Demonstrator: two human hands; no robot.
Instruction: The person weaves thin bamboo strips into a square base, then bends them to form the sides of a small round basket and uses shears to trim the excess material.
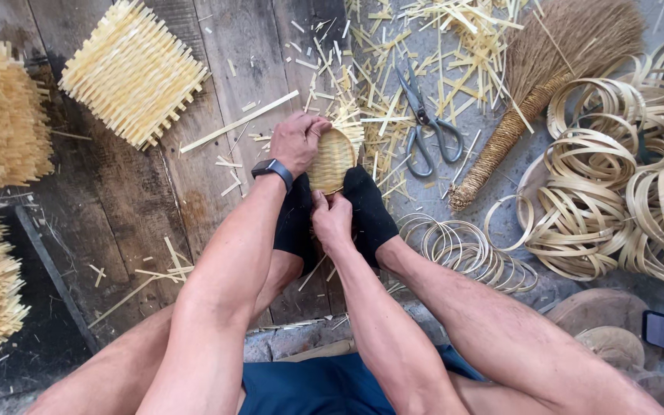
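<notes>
Basket (332, 160) oval, long axis pointing away | left hand (298, 142) grip clamped on rim; right hand (332, 219) pinching near edge

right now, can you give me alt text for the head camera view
Seen from above, a seated person grips a small woven basket between black-socked feet, the left hand on its rim and the right hand at its near edge. Scissors, a broom and bamboo hoops lie nearby.
</notes>
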